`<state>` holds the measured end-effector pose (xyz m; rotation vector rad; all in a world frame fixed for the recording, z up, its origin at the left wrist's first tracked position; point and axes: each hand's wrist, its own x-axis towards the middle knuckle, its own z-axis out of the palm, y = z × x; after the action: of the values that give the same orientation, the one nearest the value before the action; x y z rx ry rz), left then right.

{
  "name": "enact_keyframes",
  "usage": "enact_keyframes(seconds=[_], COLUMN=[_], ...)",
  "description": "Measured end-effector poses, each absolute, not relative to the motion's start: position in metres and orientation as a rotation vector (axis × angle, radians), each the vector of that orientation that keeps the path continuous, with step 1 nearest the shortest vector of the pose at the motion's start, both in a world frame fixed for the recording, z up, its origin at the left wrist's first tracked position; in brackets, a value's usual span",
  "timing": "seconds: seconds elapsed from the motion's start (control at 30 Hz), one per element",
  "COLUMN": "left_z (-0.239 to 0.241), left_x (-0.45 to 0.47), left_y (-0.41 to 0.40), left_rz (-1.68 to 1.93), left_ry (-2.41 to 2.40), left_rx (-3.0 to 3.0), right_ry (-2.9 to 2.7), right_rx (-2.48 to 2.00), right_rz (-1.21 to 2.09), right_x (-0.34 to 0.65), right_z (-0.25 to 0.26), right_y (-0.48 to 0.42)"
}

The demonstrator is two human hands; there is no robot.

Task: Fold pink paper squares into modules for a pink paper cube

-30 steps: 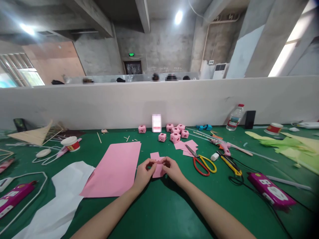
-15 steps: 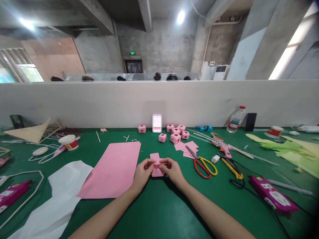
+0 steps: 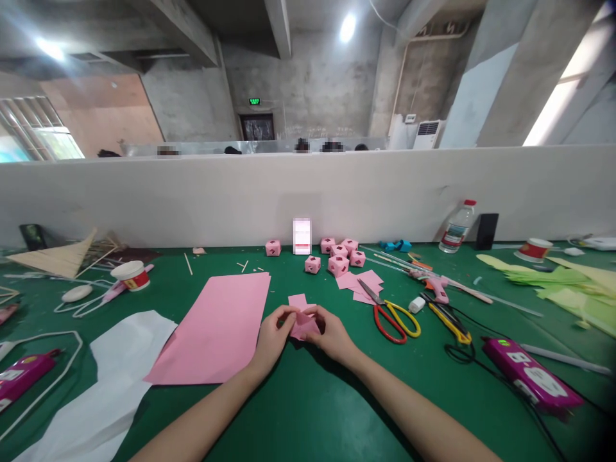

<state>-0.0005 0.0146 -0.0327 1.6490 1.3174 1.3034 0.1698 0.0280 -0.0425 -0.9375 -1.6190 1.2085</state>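
Both hands meet over the green table [image 3: 308, 410]: left hand [image 3: 272, 337] and right hand [image 3: 330, 333] pinch a small pink paper [image 3: 302, 321], fingers closed on it, beside a big pink sheet [image 3: 219, 327].

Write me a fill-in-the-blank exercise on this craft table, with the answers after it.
The left hand and right hand together pinch a small folded paper piece coloured ____.
The scissors have one red handle and one ____ handle.
The large pink sheet lies flat on the ____ table cover.
The water bottle stands on the person's ____ side.
Missing words: pink; yellow; green; right.
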Motion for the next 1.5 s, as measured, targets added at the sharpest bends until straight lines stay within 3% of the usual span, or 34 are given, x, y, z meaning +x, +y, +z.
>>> enact_keyframes(seconds=[0.27,1.5], left_z=[-0.0305,-0.027], left_x=[0.0045,0.0047], left_y=[0.0114,0.0063], left_rz=[1.272,1.258], left_ry=[1.35,1.245], left_rx=[1.724,1.737], right_ry=[-1.723,-1.514], right_rx=[-1.063,-1.008], right_rz=[1.0,1.028], right_x=[0.1684,0.1718], right_z=[-0.0418,-0.0409], right_y=[0.0272,0.0326])
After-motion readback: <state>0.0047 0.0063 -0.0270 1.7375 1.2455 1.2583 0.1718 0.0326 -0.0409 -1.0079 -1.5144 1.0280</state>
